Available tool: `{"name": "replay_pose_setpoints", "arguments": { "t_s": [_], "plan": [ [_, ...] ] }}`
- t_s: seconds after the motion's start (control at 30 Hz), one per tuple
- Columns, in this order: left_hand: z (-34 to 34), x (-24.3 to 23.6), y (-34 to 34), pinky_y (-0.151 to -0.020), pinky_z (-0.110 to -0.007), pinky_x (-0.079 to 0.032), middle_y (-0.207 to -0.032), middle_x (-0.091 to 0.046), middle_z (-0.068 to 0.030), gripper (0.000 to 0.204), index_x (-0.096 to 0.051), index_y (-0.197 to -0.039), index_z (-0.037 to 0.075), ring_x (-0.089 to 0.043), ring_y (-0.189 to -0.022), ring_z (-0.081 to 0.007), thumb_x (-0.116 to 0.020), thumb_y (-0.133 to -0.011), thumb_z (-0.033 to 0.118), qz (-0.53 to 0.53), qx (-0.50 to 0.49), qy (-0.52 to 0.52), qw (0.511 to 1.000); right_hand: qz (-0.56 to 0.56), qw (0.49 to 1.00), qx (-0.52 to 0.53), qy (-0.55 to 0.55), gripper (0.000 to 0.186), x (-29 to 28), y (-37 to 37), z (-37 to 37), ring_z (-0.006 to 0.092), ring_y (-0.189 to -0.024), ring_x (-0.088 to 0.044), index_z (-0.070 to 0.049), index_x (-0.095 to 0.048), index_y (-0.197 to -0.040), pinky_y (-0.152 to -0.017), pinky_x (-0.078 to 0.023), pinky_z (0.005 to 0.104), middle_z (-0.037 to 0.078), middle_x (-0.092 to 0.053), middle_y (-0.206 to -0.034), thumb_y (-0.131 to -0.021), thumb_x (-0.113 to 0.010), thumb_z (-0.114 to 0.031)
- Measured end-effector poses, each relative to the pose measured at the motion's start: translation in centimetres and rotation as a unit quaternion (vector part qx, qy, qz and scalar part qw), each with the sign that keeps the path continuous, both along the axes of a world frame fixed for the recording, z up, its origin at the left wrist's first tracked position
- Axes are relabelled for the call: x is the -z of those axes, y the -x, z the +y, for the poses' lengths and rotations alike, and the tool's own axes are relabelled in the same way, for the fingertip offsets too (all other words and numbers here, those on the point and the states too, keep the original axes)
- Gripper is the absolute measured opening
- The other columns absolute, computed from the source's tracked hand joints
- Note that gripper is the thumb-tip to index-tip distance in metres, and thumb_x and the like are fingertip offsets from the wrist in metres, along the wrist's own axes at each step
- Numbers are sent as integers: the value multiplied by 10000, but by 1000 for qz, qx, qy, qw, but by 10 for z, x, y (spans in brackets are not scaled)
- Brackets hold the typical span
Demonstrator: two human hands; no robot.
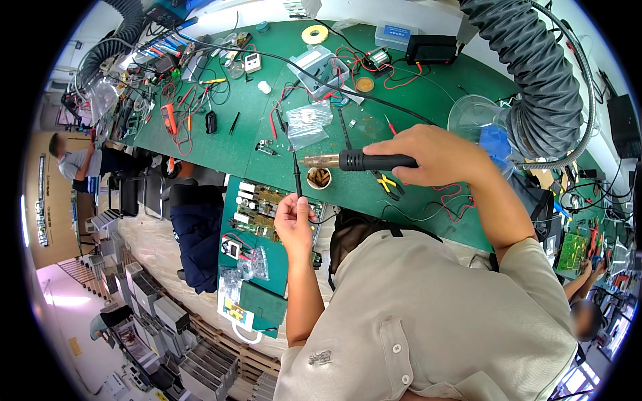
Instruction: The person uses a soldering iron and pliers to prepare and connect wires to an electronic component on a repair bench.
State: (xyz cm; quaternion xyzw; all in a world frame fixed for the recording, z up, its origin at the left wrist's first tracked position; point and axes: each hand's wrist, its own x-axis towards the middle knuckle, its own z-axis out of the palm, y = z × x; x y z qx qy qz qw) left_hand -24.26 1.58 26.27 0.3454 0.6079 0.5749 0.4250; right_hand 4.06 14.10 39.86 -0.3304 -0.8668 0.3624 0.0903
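Note:
My right hand (435, 157) is wrapped round the black handle of a hot air gun (378, 160). Its metal nozzle points left, close to the slim black test probe (298, 179) that my left hand (294, 217) pinches upright. A thin dark wire runs off to the right beside my left fingers. Whether nozzle and probe touch, I cannot tell. Just under the nozzle stands a small cup (311, 180) with brown pieces in it. A circuit board (257, 212) lies left of my left hand. Yellow-black pliers (388, 187) rest below the gun's handle.
The green bench (221, 150) carries clear plastic bags (309, 123), a clear parts box (319, 69), an orange multimeter (168, 119) and red leads. A grey ribbed duct (535, 80) with a clear hood hangs at the right. Other people are at the far left and lower right.

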Motion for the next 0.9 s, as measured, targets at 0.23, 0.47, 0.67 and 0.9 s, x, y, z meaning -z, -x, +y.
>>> {"name": "replay_pose_setpoints", "arguments": {
  "t_s": [0.23,0.47,0.67,0.9],
  "plan": [
    [0,2,1,-532,-214,-474,-747,-584,-22,163,-571,-1034,-41,-536,-598,-67,-583,-961,104,-8,1,1,1000,-10,1000,-12,-11,523,9,2,-5,294,-617,-616,-167,-624,-1260,-581,-472,410,113,-632,-694,-738,-590,-138],
    [0,1,1,-533,-215,-475,-746,-583,-23,165,-570,-1037,-43,-535,-598,-68,-582,-961,103,-4,1,4,1000,-13,1000,-7,-9,519,8,2,-6,286,-604,-611,-177,-629,-1248,-572,-470,404,101,-625,-678,-733,-586,-130],
    [1,2,1,-531,-215,-477,-750,-585,-22,149,-573,-1032,-37,-539,-600,-68,-581,-960,94,-3,3,4,1000,-2,1000,-12,-20,514,9,1,-5,291,-597,-605,-177,-635,-1239,-565,-467,407,105,-616,-670,-730,-585,-126],
    [1,0,0,-548,-211,-462,-719,-569,-24,160,-574,-1023,-31,-523,-602,-75,-578,-966,117,3,3,10,1000,-4,1000,-4,-12,513,5,1,-4,297,-600,-603,-172,-636,-1236,-568,-465,410,112,-618,-672,-727,-599,-125]
  ]
}}
